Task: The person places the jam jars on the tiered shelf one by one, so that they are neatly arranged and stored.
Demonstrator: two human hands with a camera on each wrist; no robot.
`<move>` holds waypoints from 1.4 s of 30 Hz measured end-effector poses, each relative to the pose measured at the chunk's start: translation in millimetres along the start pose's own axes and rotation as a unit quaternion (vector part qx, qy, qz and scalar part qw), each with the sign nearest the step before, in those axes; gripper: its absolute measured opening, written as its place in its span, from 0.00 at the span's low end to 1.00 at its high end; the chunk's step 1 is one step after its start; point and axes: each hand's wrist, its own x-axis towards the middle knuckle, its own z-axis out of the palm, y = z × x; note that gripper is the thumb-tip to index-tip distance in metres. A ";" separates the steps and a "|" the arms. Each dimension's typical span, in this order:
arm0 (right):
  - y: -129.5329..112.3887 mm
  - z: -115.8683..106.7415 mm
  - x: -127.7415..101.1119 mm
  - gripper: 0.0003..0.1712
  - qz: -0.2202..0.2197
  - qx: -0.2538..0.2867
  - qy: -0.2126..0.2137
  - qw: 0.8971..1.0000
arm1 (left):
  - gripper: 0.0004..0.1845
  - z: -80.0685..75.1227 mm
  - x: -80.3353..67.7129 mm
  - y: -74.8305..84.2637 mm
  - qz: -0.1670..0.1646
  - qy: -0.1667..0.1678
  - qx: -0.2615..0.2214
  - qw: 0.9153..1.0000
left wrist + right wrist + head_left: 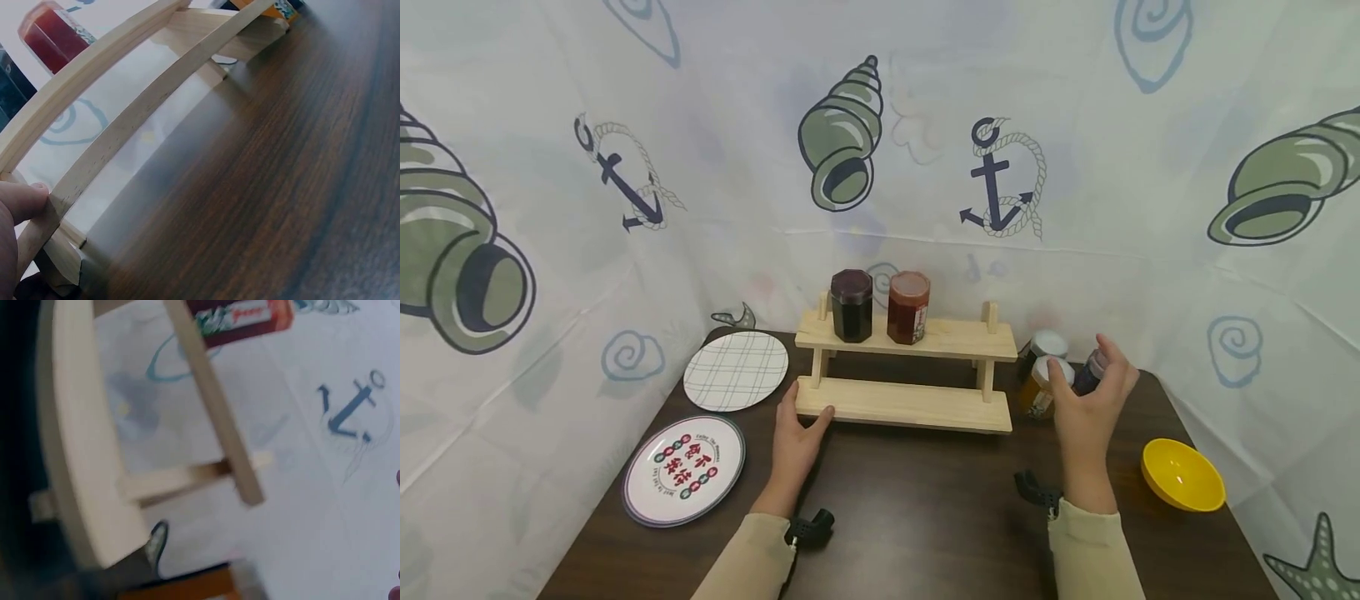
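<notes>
A two-tier wooden rack stands on the table. My left hand grips the left end of its lower board, the thumb against the front edge. On the upper board sit a dark jar and a red jar, side by side. My right hand is raised to the right of the rack, thumb and fingers spread apart. Behind it stand an orange jar with a pale lid, another pale-lidded jar and a small dark jar, partly hidden by the hand.
Left of the rack lie a checked plate and a white plate with red lettering. A yellow bowl sits near the table's right edge. Patterned cloth hangs close behind the dark wooden table.
</notes>
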 end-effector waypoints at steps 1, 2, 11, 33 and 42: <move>4.7 -2.3 -1.5 0.45 0.006 -0.006 -0.001 1.000 | 0.51 0.3 -0.8 -0.2 0.000 -0.001 0.001 1.000; 10.2 -4.5 -3.2 0.45 0.010 -0.011 -0.004 1.000 | 0.51 0.6 -1.5 -0.4 -0.001 -0.003 0.003 1.000; 51.6 -0.3 -15.4 0.45 0.009 0.002 -0.020 1.000 | 0.50 -1.5 -1.3 0.4 0.000 -0.004 0.010 1.000; 81.4 -6.0 -25.0 0.53 0.098 0.048 -0.108 0.988 | 0.50 1.8 -1.7 -1.1 -0.004 -0.002 0.009 1.000; 97.7 -2.0 -25.0 0.58 0.120 0.054 -0.187 0.974 | 0.51 -0.2 0.6 1.9 -0.008 -0.004 0.013 1.000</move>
